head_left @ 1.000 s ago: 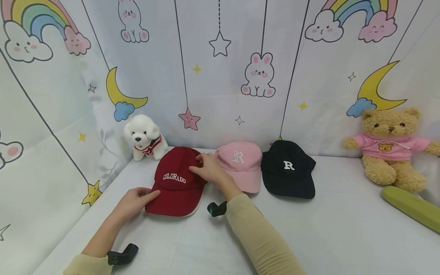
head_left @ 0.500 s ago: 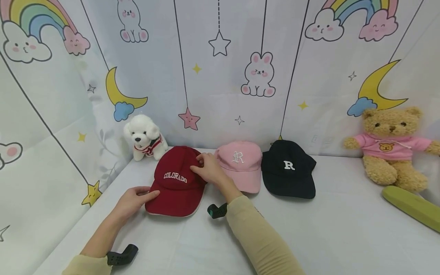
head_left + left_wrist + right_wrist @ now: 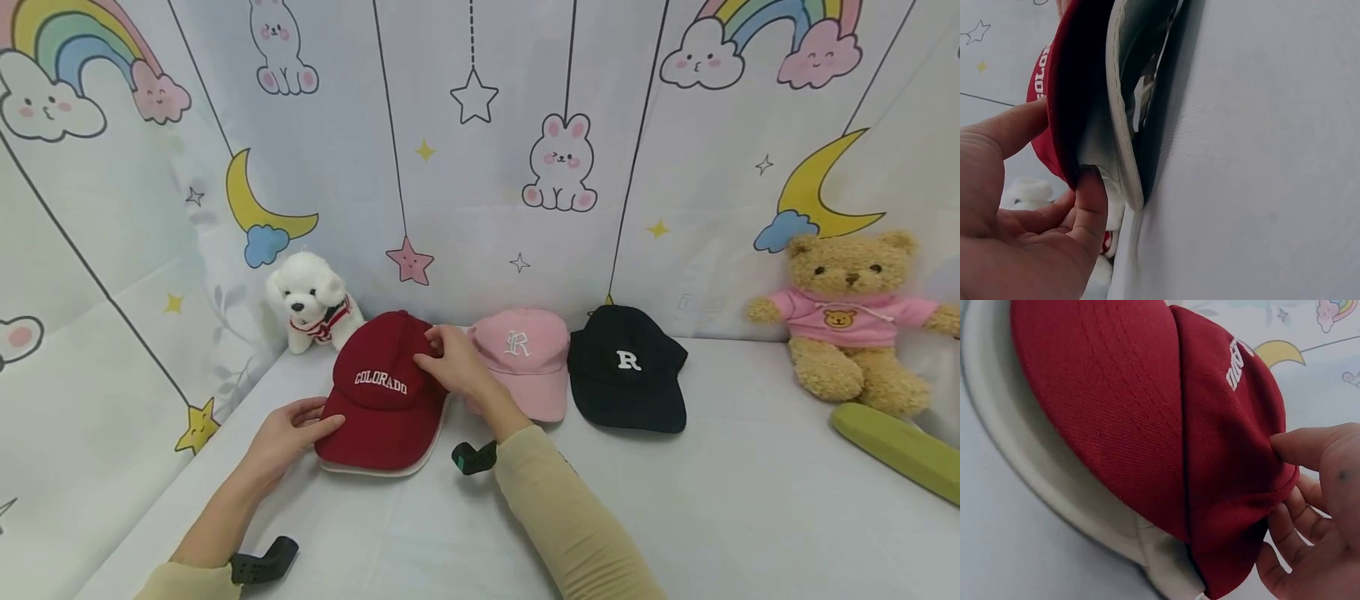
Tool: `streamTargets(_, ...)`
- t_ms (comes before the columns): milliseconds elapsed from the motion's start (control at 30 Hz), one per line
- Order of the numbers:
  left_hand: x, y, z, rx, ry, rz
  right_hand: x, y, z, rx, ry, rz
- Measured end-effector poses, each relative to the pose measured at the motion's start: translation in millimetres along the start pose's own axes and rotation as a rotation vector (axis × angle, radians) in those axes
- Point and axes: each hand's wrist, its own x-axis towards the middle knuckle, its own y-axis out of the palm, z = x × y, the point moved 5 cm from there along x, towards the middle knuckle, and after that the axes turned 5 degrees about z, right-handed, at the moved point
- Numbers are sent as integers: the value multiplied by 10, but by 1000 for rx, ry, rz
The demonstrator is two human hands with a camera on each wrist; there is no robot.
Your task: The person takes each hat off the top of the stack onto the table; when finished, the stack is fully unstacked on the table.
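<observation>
My left hand (image 3: 288,437) pinches the dark-red fabric cap (image 3: 386,396) by its brim, my right hand (image 3: 459,367) by its crown, over a cream-brimmed cap (image 3: 1041,465). I'm likely lifting or nesting it; next needs level hands.

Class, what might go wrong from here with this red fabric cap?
The left grip pinches just an edge of the red fabric baseball cap and may slip. That cap might drag the cream-brimmed cap beneath it. The right grip, close beside the pink fabric cap, could nudge it.
</observation>
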Motion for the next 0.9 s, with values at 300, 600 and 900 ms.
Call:
streamTargets(300, -19, -28, -47, -55, 80, 11, 13, -117, 224, -101, -66, -12)
streamTargets(600, -56, -34, -145, -227, 164, 16, -40, -280, 384, -72, -118, -31)
streamTargets(900, -114, 19, -293, -336, 250, 49, -100, -484, 515, -90, -176, -49)
